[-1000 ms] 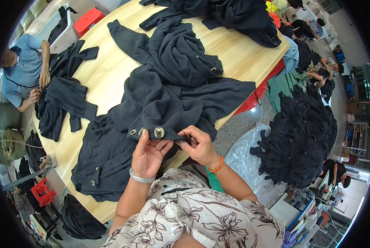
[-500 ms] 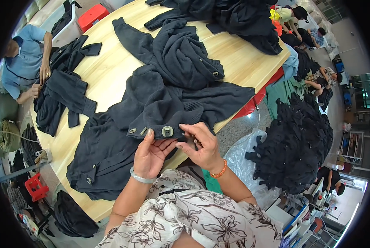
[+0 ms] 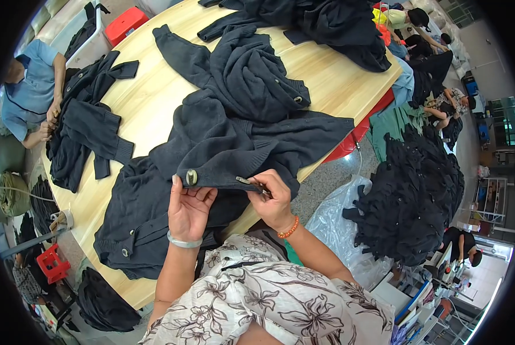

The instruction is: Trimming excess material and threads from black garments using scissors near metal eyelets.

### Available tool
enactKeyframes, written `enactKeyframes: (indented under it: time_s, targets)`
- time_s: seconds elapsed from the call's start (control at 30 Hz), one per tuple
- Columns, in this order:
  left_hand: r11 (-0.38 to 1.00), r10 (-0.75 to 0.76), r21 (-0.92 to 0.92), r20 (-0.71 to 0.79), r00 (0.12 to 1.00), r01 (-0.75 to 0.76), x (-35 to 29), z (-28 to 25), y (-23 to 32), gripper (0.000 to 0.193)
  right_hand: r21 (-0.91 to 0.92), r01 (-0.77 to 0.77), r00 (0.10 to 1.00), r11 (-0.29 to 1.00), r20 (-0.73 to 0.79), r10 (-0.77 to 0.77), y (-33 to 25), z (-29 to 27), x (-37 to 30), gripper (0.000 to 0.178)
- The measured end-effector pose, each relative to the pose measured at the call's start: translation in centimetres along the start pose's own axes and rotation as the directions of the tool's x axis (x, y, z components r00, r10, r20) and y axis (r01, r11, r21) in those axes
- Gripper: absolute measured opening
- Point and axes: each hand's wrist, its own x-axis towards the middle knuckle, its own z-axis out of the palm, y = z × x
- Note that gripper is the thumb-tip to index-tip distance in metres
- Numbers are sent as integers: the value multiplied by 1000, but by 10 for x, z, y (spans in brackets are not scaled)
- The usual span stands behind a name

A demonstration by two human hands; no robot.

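A dark navy knitted cardigan lies crumpled before me, its button band pulled toward me. My left hand pinches the band's edge, thumb beside a large pale-rimmed button. Farther along the same edge, my right hand closes its fingers on the band. Beside its fingertips a small light piece shows nearly edge-on; whether it is a button or a tool tip I cannot tell. A little dark metallic object is mostly hidden within that hand. Beneath lies another dark cardigan with buttons.
More dark knitwear is heaped at the wooden table's far end. On the left, a person in a blue shirt handles a dark garment. Right of the table stands a large dark garment pile by clear plastic sheeting.
The cardigan's band has slid left through my hands, carrying the large button from between them to my left thumb. Both hands have shifted slightly left.
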Motion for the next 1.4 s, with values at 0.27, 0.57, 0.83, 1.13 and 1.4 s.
enactKeyframes:
  time_s: [0.27,0.57,0.83,1.13,1.4]
  targets:
    - [956,-236,185,36,971,226,-13,5,-30,35,-178,440,898,880,103,-428,-21,-24,13,43]
    - [955,-218,195,-46,975,223,-10,11,-28,15,-18,0,998,1000,61,1,-25,-33,9,30]
    - [959,-169,218,-79,982,182,-10,25,-39,19,-62,-31,977,998,209,43,-54,-36,9,35]
    - [940,-226,236,-102,969,245,-12,30,-45,28,116,-171,970,978,196,146,-41,-31,12,31]
    - [962,-221,172,37,975,212,-18,21,-42,21,47,-86,984,995,161,77,-40,-29,12,14]
